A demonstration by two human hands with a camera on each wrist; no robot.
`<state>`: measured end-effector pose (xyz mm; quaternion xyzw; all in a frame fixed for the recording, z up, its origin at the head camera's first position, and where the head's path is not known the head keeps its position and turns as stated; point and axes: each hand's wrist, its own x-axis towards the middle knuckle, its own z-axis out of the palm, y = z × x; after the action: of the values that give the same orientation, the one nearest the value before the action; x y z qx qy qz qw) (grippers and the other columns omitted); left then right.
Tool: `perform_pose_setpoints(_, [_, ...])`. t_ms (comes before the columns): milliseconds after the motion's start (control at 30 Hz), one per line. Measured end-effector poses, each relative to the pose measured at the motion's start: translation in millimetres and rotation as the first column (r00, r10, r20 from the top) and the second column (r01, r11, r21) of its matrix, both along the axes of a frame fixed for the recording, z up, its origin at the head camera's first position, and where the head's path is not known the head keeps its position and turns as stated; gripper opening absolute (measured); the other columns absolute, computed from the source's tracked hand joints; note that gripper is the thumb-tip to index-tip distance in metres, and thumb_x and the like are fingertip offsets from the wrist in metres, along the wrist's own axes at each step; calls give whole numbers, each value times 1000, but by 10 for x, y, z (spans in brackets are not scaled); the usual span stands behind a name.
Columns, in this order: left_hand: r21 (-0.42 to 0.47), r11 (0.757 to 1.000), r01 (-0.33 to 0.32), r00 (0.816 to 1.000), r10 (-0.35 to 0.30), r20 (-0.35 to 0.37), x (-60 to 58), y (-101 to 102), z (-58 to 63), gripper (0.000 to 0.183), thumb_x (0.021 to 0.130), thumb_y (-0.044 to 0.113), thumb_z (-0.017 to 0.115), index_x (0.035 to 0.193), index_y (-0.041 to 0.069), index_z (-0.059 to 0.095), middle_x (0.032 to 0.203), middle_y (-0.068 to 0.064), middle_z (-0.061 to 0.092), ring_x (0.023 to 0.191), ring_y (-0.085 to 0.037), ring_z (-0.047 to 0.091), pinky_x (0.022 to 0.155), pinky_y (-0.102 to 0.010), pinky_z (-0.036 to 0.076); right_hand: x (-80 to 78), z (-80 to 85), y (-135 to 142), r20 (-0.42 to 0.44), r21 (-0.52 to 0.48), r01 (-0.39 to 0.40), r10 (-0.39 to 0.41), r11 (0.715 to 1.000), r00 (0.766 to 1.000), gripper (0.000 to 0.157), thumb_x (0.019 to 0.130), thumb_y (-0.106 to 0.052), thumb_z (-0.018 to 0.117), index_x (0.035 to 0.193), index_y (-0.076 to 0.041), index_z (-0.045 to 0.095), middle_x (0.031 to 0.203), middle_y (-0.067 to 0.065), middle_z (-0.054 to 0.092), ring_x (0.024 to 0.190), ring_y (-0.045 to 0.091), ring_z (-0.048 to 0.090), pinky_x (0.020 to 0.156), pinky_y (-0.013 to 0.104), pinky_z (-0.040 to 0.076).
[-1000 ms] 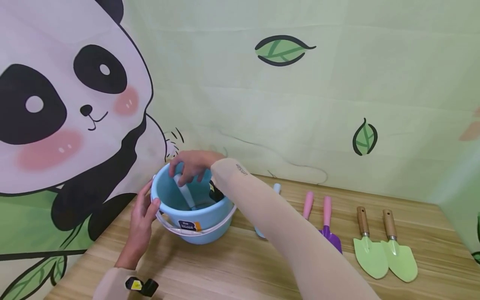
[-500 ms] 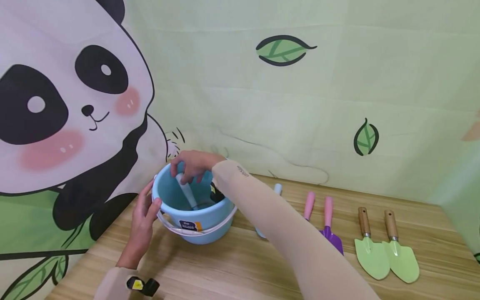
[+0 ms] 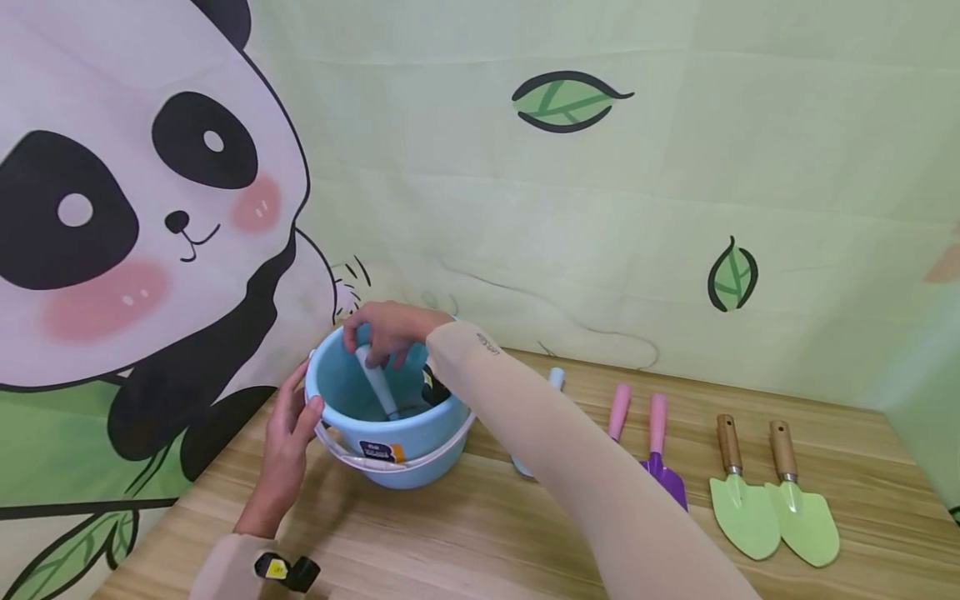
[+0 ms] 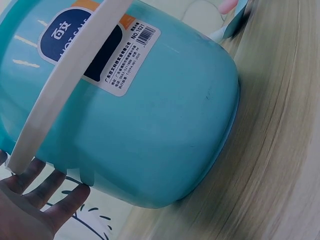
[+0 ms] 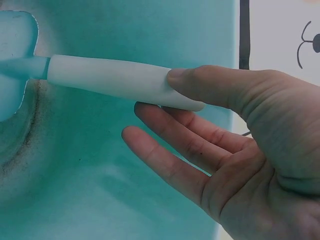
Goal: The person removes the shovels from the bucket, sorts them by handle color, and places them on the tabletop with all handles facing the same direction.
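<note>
A light blue bucket (image 3: pixel 420 446) stands upright on the table, its white handle (image 4: pixel 62 80) hanging down across the front. My left hand (image 3: pixel 285 429) rests against the bucket's left side, thumb near the rim. In the left wrist view its fingers (image 4: pixel 67 205) lie fairly straight along the outer wall. Over the bucket's mouth, my right hand (image 3: pixel 386 329) pinches the end of a trowel's pale handle (image 5: pixel 110 80) between thumb and fingers. The trowel slants down into the bucket. Its blue blade (image 5: pixel 15 45) lies at the bottom, partly out of frame.
Right of the bucket, another blue-handled tool (image 3: pixel 556 377) is mostly covered by my right forearm. Beyond it lie pink-handled tools, one with a purple blade (image 3: pixel 667 479), and two green trowels (image 3: pixel 746 517) with wooden handles. A panda-printed cloth (image 3: pixel 600 208) hangs behind the wooden table (image 3: pixel 465 542).
</note>
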<state>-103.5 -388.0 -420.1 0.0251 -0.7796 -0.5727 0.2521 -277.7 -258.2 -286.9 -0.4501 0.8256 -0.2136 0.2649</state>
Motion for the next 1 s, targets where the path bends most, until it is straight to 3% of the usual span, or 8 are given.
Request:
perform_pose_setpoints(233, [-2, 1000, 8, 1000, -8, 5, -23, 20, 10, 57, 108, 32, 43, 162, 27, 28, 159, -5, 38, 140, -33, 44, 97, -22, 47, -1, 15, 46, -11, 5, 10, -10, 1000, 1000, 27, 96, -6, 72, 120, -17, 66, 122, 3, 57, 94, 22, 69, 77, 34, 62])
perform_pose_setpoints(433, [10, 1000, 16, 1000, -16, -2, -22, 34, 10, 56, 108, 32, 43, 162, 27, 28, 159, -5, 38, 138, -31, 44, 93, -16, 47, 3, 34, 77, -21, -12, 4, -4, 1000, 1000, 27, 95, -7, 73, 119, -16, 66, 120, 4, 57, 96, 22, 66, 78, 33, 62])
perform_pose_setpoints(733, [15, 1000, 21, 1000, -21, -11, -16, 16, 3, 55, 109, 32, 41, 162, 26, 29, 158, -6, 38, 138, -30, 44, 91, -15, 48, 23, 201, 118, -5, -52, -34, 34, 998, 999, 27, 94, -6, 73, 119, -14, 65, 109, 10, 64, 94, 22, 65, 77, 33, 62])
perform_pose_setpoints(1000, [29, 999, 16, 1000, -16, -27, -10, 23, 1, 53, 110, 28, 41, 161, 24, 32, 154, -7, 43, 128, -15, 50, 90, -15, 50, 34, 371, 234, -74, -123, -62, 53, 990, 996, 30, 93, -8, 74, 121, -11, 65, 109, 8, 67, 94, 21, 68, 74, 29, 62])
